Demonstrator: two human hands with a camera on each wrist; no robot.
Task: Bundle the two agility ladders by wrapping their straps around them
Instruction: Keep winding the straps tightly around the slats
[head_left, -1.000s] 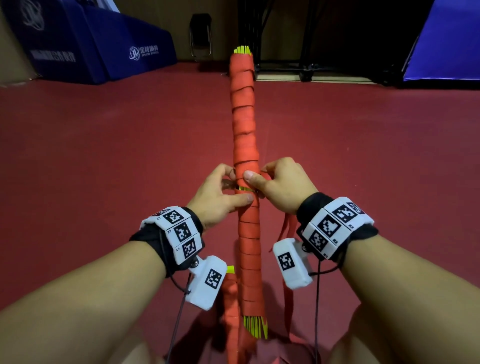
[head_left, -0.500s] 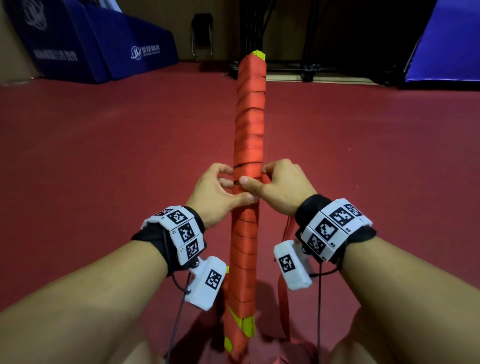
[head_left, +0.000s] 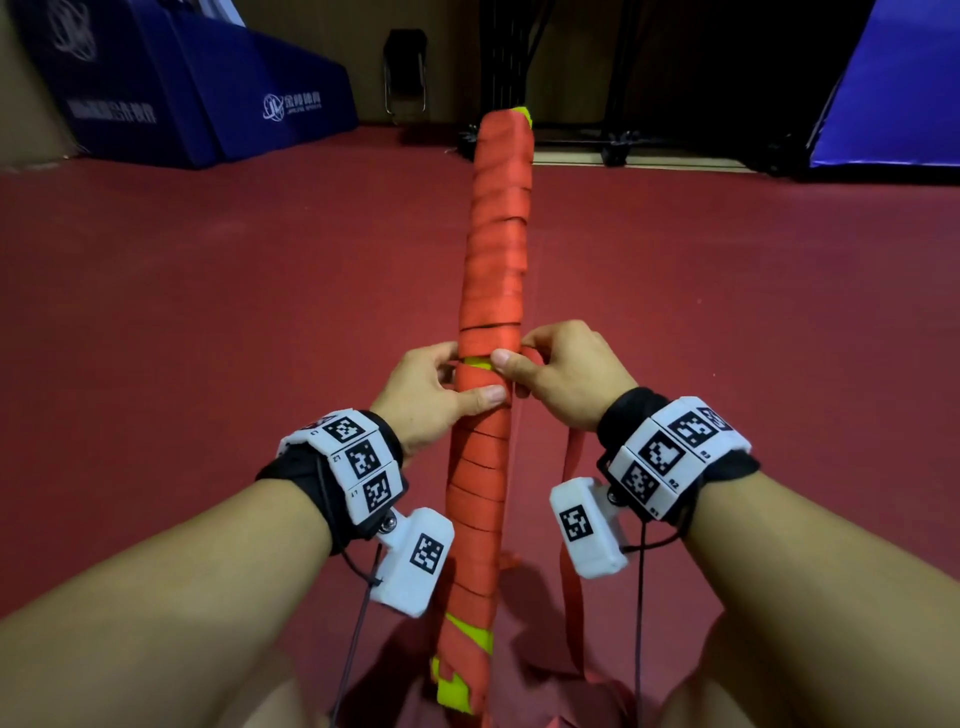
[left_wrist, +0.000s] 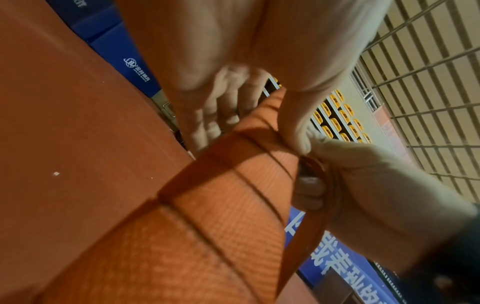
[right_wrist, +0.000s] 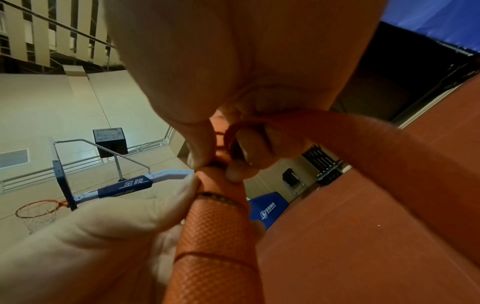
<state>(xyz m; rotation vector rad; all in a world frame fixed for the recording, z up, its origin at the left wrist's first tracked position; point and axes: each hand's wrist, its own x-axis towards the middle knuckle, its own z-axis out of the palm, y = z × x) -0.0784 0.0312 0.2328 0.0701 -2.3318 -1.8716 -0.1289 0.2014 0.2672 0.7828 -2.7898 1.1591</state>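
A long bundle of yellow ladder rungs wrapped in orange strap (head_left: 496, 270) stands nearly upright in front of me, its far end pointing away. My left hand (head_left: 441, 389) grips the bundle at its middle, thumb laid across the front. My right hand (head_left: 561, 374) pinches the strap at the same height, beside a narrow gap where yellow (head_left: 478, 361) shows. A loose length of orange strap (head_left: 571, 545) hangs from the right hand down to the floor. In the left wrist view the strap (left_wrist: 306, 236) runs under the right hand's fingers (left_wrist: 309, 191). The right wrist view shows the wrapped bundle (right_wrist: 215, 236).
The red sports floor (head_left: 208, 338) spreads all around. Blue padded mats (head_left: 182, 98) lie at the back left, another blue mat (head_left: 893, 88) at the back right. A folding chair (head_left: 405, 73) and a dark rack (head_left: 545, 78) stand at the far wall.
The bundle has turned in my hands and its top has tilted right. More yellow rung now shows at its lower end. Both hands stay at the same height on it.
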